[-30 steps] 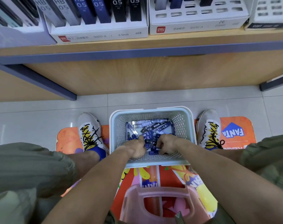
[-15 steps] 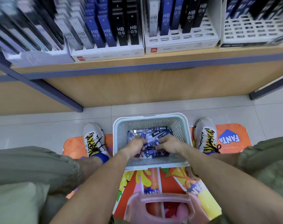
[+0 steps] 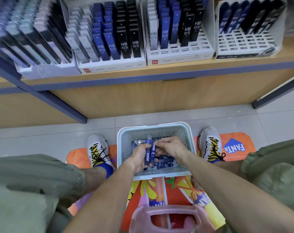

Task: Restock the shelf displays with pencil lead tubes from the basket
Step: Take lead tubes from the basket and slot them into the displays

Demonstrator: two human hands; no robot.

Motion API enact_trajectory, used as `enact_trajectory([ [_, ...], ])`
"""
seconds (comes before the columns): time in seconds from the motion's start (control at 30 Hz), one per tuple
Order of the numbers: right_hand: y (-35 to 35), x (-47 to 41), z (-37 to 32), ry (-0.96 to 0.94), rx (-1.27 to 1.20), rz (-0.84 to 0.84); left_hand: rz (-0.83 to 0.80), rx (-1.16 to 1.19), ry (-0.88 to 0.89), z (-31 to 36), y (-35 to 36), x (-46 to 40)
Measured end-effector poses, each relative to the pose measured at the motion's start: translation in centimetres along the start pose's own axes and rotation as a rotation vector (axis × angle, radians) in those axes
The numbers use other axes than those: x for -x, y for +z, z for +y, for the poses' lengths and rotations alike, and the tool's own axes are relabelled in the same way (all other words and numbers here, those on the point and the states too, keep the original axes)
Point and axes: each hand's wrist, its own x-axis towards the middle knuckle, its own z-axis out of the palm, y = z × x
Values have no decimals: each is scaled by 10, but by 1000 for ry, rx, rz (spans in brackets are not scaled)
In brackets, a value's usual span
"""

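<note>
A pale blue perforated basket (image 3: 188, 132) stands on the floor between my shoes, with several dark blue pencil lead tubes (image 3: 164, 163) lying in it. My left hand (image 3: 139, 157) grips a small bundle of blue tubes (image 3: 148, 152) upright above the pile. My right hand (image 3: 170, 148) pinches one of those tubes from the right, fingers curled. On the wooden shelf above stand white display boxes: one (image 3: 109, 66) with grey, blue and black HB 0.5 tubes, one (image 3: 179, 56) partly filled, and one (image 3: 243, 46) at the right with many open slots.
Blue shelf posts (image 3: 58, 105) angle down to the tiled floor at left and right. An orange printed mat (image 3: 235, 145) lies under my shoes (image 3: 97, 148). A pink plastic stool (image 3: 164, 217) sits between my knees at the bottom edge.
My head tilted up, bringing the shelf displays into view. My left hand lifted a bundle of tubes out of the pile, and my right hand moved onto them.
</note>
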Motion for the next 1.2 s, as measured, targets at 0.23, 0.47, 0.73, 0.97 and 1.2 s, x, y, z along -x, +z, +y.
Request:
enact_trajectory([
  [0.23,-16,-42,36,-166,895,61,39,77,48,-4,-5,-13],
  [0.47,-6,-61,70,-188,1559,-85,9,50,80,-11,-7,-29],
  [0.73,1,-62,64,-195,1532,-112,23,-56,82,-4,-11,-20],
  [0.97,-13,-9,4,-201,765,-105,17,-71,199,28,0,23],
  [1.2,-28,87,-104,-468,429,2,-127,15,432,97,31,103],
])
